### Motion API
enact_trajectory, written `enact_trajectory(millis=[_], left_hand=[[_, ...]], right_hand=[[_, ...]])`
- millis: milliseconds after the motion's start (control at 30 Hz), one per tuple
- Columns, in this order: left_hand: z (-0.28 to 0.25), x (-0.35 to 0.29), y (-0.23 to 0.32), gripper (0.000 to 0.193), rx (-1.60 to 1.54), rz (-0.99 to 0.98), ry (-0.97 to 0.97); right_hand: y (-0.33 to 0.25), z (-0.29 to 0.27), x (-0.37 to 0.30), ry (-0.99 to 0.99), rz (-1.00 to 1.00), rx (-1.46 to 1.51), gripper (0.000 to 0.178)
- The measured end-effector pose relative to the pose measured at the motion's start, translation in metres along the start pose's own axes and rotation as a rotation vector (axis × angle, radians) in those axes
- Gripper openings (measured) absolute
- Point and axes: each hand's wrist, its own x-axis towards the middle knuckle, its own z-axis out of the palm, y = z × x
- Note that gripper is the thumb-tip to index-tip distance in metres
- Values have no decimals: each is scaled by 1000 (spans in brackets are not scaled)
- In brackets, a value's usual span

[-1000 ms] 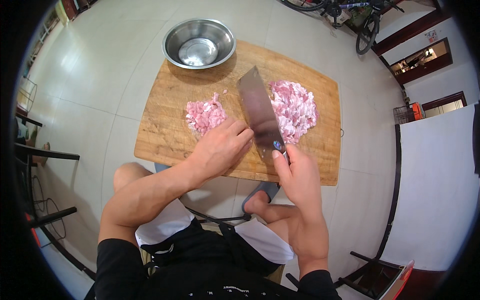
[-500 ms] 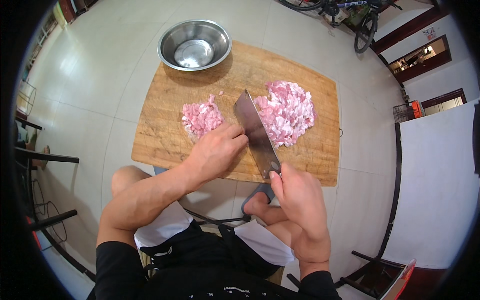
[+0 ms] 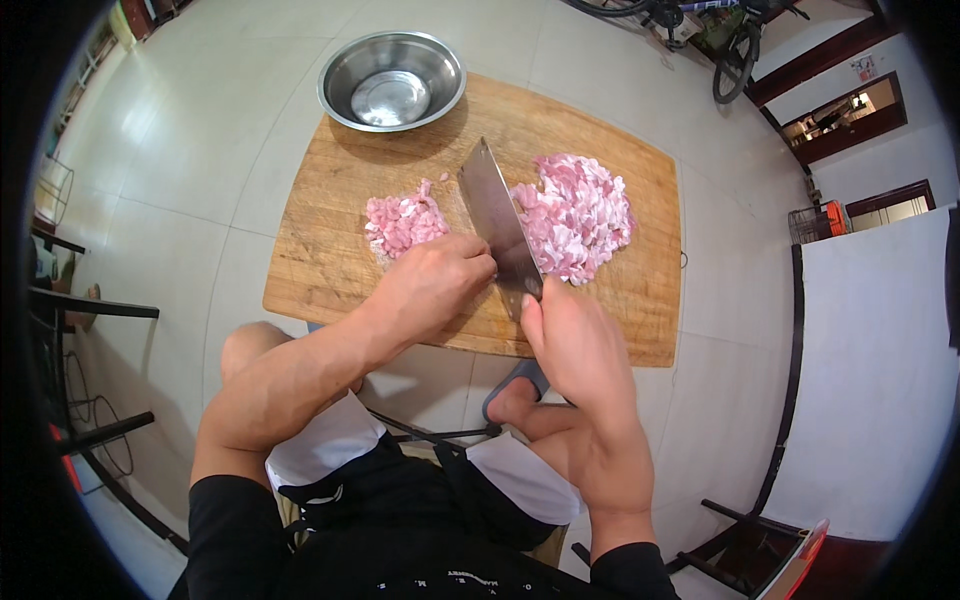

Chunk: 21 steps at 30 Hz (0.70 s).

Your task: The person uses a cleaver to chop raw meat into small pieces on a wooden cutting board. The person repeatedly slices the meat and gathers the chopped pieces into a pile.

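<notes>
My right hand is closed round the handle of a cleaver, whose broad steel blade stands on edge and points away from me. Curled fingers of my left hand lie right beside the blade's left face; what they pin down is hidden under them. To the left of the blade is a small pile of diced pink meat. A larger heap of pale pink sliced meat lies to its right. Everything rests on a wooden cutting board.
A steel bowl with nothing in it stands at the board's far left corner. Below the near edge are my legs and a grey slipper. A bicycle stands far right, a white-topped table at right, black chair legs at left.
My right hand has pushed the cleaver forward, so its tip now reaches farther over the board. The left hand stays by the blade. The view has shifted slightly.
</notes>
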Motion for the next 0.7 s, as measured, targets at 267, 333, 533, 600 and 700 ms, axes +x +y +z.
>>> enact_trajectory(millis=[267, 333, 533, 600, 700], left_hand=[[-2, -3, 2, 17, -12, 48, 19], [-5, -5, 7, 19, -55, 17, 41], [-14, -6, 8, 21, -32, 5, 98], [-13, -8, 6, 20, -4, 11, 69], [-7, -9, 1, 17, 40, 23, 19]], right_hand=[[28, 36, 32, 146, 101, 372, 34], [29, 34, 29, 139, 145, 518, 35], [30, 7, 0, 208, 77, 447, 32], [24, -5, -10, 141, 66, 328, 32], [15, -13, -24, 87, 34, 187, 32]])
